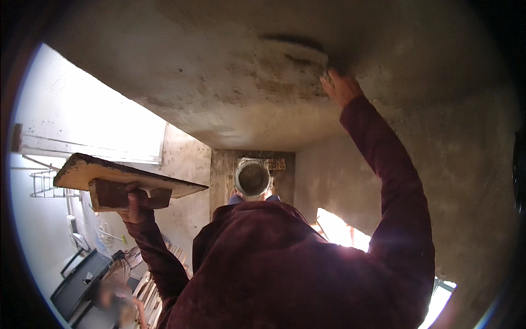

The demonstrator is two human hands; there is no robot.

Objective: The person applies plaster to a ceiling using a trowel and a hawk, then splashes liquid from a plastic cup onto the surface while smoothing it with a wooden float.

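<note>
My left hand [137, 206] is closed round the block handle of a plasterer's hawk [123, 176], a long flat board with a dark, crusted edge. It is raised at the left; what lies on its upper face is hidden. Up at the right, my right hand [343, 89] grips a trowel [300, 50], its grey blade at the plastered wall [235, 82]. The blade blends into the wall and its handle is mostly covered by my fingers. Patchy, darker damp plaster shows around and below the trowel.
A round bucket [253, 178] holding grey mix stands below, near my legs. At the lower left another person [112, 299] is beside a black trough-like container [82, 285] and stacked wooden slats [148, 293]. A bright opening [104, 104] lies at the left.
</note>
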